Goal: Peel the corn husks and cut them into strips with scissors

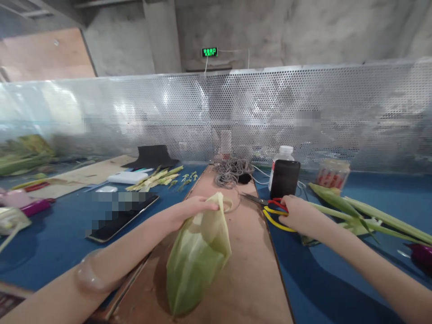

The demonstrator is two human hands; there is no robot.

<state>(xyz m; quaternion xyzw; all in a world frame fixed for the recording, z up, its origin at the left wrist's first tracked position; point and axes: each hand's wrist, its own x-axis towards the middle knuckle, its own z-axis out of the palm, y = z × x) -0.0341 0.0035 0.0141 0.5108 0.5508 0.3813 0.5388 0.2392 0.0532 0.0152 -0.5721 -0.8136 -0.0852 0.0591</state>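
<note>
My left hand (199, 207) is closed on the pale narrow end of a green corn husk (199, 261), whose broad tip hangs toward me over the wooden board (253, 270). A loop of pale husk sticks out beside my fingers. Over at the right edge of the board, my right hand (295, 213) grips scissors (275, 211) by their red and yellow handles. Their dark blades point left, toward a heap of grey cord (232, 171). Part of the handles is covered by my fingers.
Behind the scissors a black phone (285, 178) leans on a white bottle (286, 153). Long green husks (351, 211) and a clear jar (332, 174) are on the right. On the left lie a tablet (128, 218) and yellowish stalks (155, 178). A perforated metal screen (263, 103) runs along the back.
</note>
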